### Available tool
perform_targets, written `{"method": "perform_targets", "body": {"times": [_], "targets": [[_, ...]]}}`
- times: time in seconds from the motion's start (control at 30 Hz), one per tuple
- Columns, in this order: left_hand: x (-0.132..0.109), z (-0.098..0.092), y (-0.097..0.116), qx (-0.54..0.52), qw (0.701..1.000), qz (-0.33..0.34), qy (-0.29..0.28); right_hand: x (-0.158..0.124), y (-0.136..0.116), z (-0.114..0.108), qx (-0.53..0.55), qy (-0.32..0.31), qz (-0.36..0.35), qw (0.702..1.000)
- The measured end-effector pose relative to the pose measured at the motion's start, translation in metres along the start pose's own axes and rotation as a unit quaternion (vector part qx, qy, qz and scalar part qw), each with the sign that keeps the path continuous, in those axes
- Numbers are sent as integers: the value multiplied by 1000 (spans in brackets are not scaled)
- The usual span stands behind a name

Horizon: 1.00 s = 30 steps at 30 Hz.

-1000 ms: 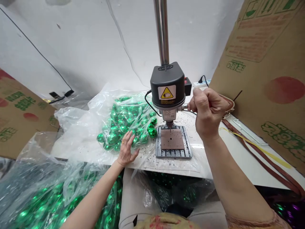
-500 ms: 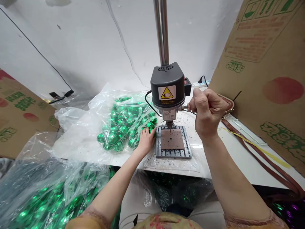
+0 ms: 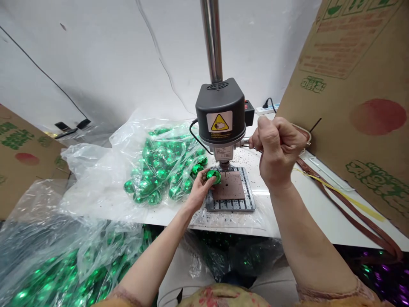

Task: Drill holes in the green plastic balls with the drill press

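Note:
A shiny green ball (image 3: 214, 176) is pinched between the fingers of my left hand (image 3: 200, 187), over the left edge of the brown board (image 3: 236, 192). That board has a small dark hole and lies on the slotted metal base (image 3: 230, 206) of a small drill press (image 3: 220, 111). My right hand (image 3: 277, 149) is closed in a fist round the press's feed lever (image 3: 245, 142), most of which the hand hides. More green balls (image 3: 159, 162) lie in clear plastic just left of the press.
Dark shavings dot the white table around the base. Cardboard boxes stand at the right (image 3: 351, 85) and left (image 3: 25, 157). A brown strap (image 3: 348, 202) lies along the table's right side. Below the front edge, a clear bag (image 3: 70, 264) holds more green balls.
My left hand has picked a green ball from the pile and moved it right, over the board's edge. My right hand stays on the lever. The view has shifted slightly.

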<state>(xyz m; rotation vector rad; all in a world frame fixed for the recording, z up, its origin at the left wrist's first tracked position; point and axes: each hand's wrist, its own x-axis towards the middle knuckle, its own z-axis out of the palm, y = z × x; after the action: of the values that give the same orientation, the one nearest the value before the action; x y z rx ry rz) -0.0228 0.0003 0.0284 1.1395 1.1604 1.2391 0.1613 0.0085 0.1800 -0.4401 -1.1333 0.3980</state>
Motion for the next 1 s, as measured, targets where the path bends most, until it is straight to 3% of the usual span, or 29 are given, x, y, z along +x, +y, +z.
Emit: {"method": "perform_targets", "body": {"times": [0.2,0.43,0.63,1.0], "targets": [[4,0,-16,67,996,55,-16,0,-1,-2,-16,-5,-4,1000],[10,9,-20,133,986,90,-34,-1,-2,-1,-14,-9,6,1000],[7,11,-20,259,955,141,-12,-2,-2,-1,-17,-7,7,1000],[0,20,-25,266,946,176,-63,7,-3,3,-13,-8,26,1000]]}}
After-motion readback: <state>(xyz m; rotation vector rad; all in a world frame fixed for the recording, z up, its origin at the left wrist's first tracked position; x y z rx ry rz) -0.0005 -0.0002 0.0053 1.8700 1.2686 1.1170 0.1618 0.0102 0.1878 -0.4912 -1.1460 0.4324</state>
